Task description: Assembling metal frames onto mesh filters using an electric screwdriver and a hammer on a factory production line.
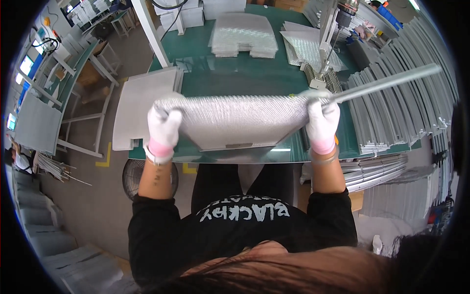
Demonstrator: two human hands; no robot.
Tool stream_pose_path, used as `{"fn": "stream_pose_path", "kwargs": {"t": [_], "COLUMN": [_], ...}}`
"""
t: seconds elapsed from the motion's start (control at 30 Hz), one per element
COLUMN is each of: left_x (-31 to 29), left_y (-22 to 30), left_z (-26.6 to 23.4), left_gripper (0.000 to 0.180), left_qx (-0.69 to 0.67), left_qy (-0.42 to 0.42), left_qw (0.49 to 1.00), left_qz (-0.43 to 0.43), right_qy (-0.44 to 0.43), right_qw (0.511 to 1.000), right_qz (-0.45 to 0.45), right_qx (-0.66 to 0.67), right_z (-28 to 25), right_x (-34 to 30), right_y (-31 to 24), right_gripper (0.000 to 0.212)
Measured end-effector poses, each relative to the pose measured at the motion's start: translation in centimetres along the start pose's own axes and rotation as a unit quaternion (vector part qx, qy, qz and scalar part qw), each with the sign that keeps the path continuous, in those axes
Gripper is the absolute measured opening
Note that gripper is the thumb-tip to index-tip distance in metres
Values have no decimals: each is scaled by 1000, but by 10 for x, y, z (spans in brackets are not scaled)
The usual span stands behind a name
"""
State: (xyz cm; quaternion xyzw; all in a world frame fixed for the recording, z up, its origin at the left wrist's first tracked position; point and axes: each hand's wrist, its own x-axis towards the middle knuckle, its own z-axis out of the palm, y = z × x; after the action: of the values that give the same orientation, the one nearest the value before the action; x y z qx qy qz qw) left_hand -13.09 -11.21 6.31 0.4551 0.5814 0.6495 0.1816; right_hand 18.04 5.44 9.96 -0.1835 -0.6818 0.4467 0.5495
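Observation:
I hold a silver, finely ribbed sheet (245, 120) tilted up above the near edge of the green table. My left hand (165, 125), in a white glove with a pink cuff, is closed round its left upper corner. At the right upper corner my right hand (323, 120), gloved the same way, grips it too. From that right hand a long, thin grey bar (391, 82) sticks out toward the upper right, blurred by motion; whether the fingers hold it as well is hidden. A pale slot or strip shows low on the sheet.
On the green table (210, 73) lie stacked silver sheets (245, 34) at the back and flat pale panels (142, 108) at left. A drill-like upright tool (345, 17) stands back right. Many grey panels (396, 98) lean in a row at right. A round fan (142, 179) stands below.

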Motion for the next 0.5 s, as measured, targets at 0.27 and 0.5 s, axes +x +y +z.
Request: {"fn": "stream_pose_path", "kwargs": {"t": [0.27,0.5], "left_x": [-35,-42], "left_y": [-4,-85], "left_z": [4,-12], "left_gripper": [26,49], "left_qx": [-44,250], "left_qy": [-491,-532], "left_qw": [850,798], "left_qz": [183,136], "right_qy": [-132,-229], "right_qw": [974,956], "right_qz": [-149,-160], "right_qx": [107,89], "right_z": [-23,-35], "right_x": [-77,-100], "right_y": [-14,-26], "right_gripper": [31,29]}}
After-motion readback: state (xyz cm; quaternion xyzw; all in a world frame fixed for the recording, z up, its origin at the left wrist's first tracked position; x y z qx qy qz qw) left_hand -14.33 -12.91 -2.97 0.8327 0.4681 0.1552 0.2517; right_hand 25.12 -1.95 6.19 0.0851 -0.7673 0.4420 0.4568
